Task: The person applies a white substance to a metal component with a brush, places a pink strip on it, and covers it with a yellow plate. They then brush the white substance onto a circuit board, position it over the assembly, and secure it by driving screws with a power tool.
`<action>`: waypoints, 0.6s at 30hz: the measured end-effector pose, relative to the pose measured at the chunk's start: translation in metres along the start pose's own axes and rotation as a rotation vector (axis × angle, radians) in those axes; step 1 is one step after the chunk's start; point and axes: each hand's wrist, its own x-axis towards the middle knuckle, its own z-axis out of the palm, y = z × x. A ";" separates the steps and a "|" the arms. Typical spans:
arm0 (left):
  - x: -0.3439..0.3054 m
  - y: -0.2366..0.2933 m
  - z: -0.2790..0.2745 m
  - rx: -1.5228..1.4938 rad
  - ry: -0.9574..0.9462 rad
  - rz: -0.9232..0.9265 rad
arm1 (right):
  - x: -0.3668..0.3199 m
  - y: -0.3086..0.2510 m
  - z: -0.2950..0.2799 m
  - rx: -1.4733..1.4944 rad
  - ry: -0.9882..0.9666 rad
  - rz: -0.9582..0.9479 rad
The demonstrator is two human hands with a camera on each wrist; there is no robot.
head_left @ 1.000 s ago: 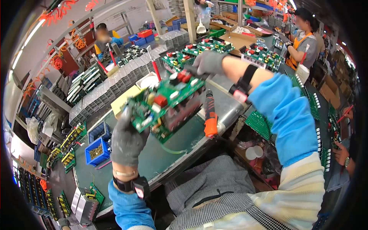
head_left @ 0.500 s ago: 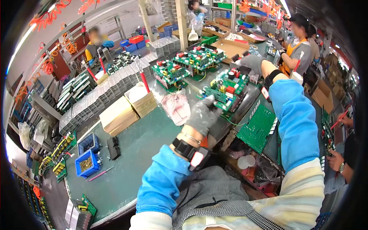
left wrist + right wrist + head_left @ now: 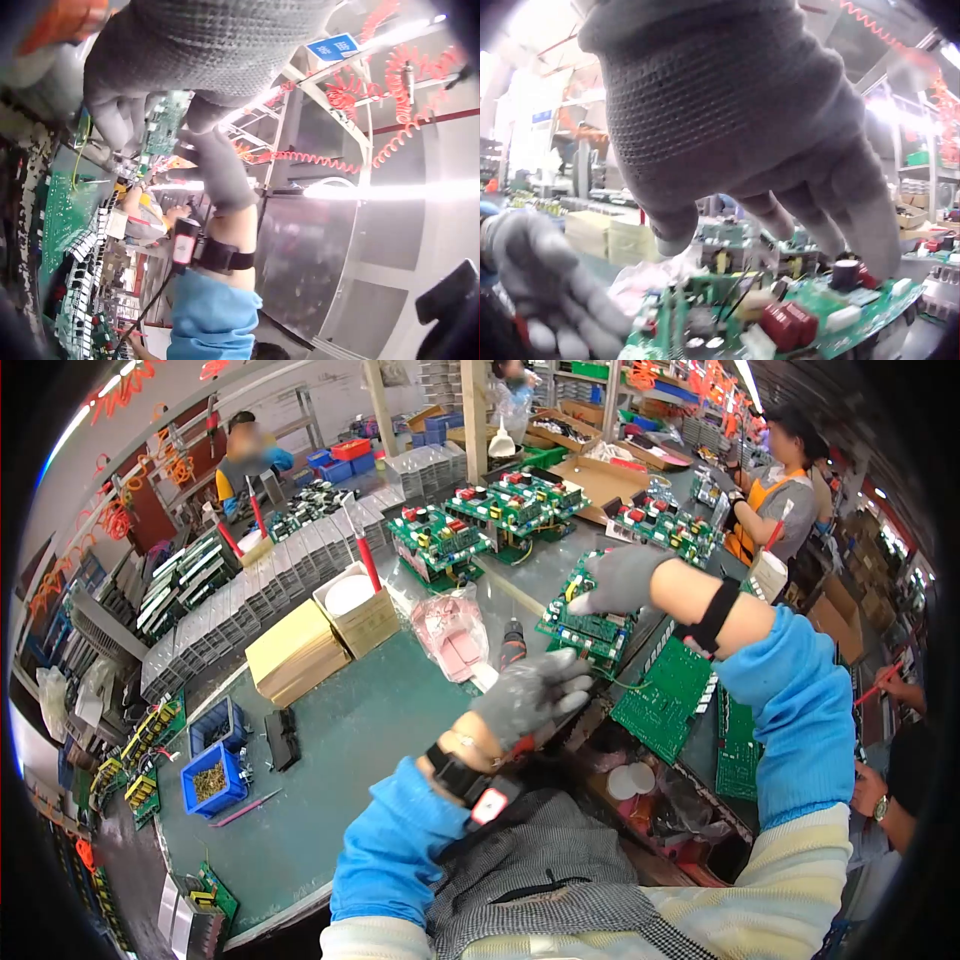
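In the head view the right hand [image 3: 622, 582] reaches over a green circuit board assembly [image 3: 590, 632] on the bench. The right wrist view shows that hand [image 3: 735, 120] with spread, slightly bent fingers just above red and black components on the board [image 3: 832, 319]; contact is unclear. Left of the board, the left hand [image 3: 530, 695] hovers with its fingers extended and apart, holding nothing visible. Partly hidden under it lies a screwdriver [image 3: 513, 644] with a dark front and orange-red body. In the left wrist view, the left hand [image 3: 202, 49] is large and close.
Assembled boards [image 3: 437, 540] stand behind, near a pink bag [image 3: 452, 638] and cardboard boxes [image 3: 298, 657]. Blue bins [image 3: 212, 782], one with screws, are at left. Flat green boards [image 3: 665, 695] lie right of the bench edge. Other people [image 3: 785, 485] are at stations beyond.
The board assembly has gone from being held in both hands to resting on the bench. The left hand has drawn back from it toward the screwdriver; the right has moved from its far end to above it.
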 end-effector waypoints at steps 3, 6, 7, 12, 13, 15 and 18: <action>-0.057 0.016 -0.022 -0.030 -0.170 0.143 | 0.002 -0.024 0.032 0.092 0.005 -0.007; -0.136 0.029 -0.034 -0.016 -0.082 0.309 | 0.007 -0.030 0.039 0.141 -0.002 0.028; -0.158 0.030 -0.047 -0.026 -0.020 0.355 | 0.008 -0.028 0.040 0.146 0.008 0.012; -0.239 0.016 -0.088 -0.156 0.140 0.504 | 0.022 -0.011 0.040 0.154 -0.024 -0.073; -0.248 0.010 -0.092 -0.175 0.151 0.525 | 0.029 -0.006 0.040 0.159 -0.029 -0.070; -0.259 0.000 -0.096 -0.220 0.169 0.564 | 0.038 0.004 0.041 0.126 0.017 -0.094; -0.268 -0.013 -0.099 -0.254 0.189 0.589 | 0.059 0.022 0.043 0.251 -0.080 -0.038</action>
